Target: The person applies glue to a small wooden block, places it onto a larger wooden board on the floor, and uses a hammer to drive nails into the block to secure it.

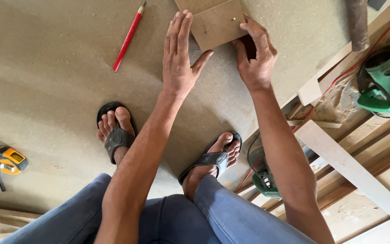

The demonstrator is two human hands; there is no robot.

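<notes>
The head view looks straight down past two knees in blue jeans (231, 212) onto a wide sheet of tan fibreboard (59, 68) on which the person squats. The left hand (180, 56) is released and nearly flat, fingers straight and close together, thumb spread out to the right; its fingertips rest at the left edge of a small board piece (215, 22), a brown rectangle lying on the sheet at the far centre of the scene, and its palm lies on the sheet just near of that piece. The right hand (254, 56) is half curled and grasps the same piece at its near right corner, thumb bearing on the top face, the other fingers bent beneath or beside the edge; whether they tuck under it I cannot tell. One small piece is in view, partly cut off by the far edge of the frame. Two feet in black flip-flops stand on the sheet, the left foot (116, 131) left of the left forearm, the right foot (215, 158) between the forearms. One red pencil (128, 38) lies slanted, well left of the left hand. One yellow tape measure (9, 161) sits near the left edge. To the right, past the sheet's edge, are pale wooden battens (348, 167), one green power tool (384, 83) at far right, and a second green tool (265, 180) near the right foot.
</notes>
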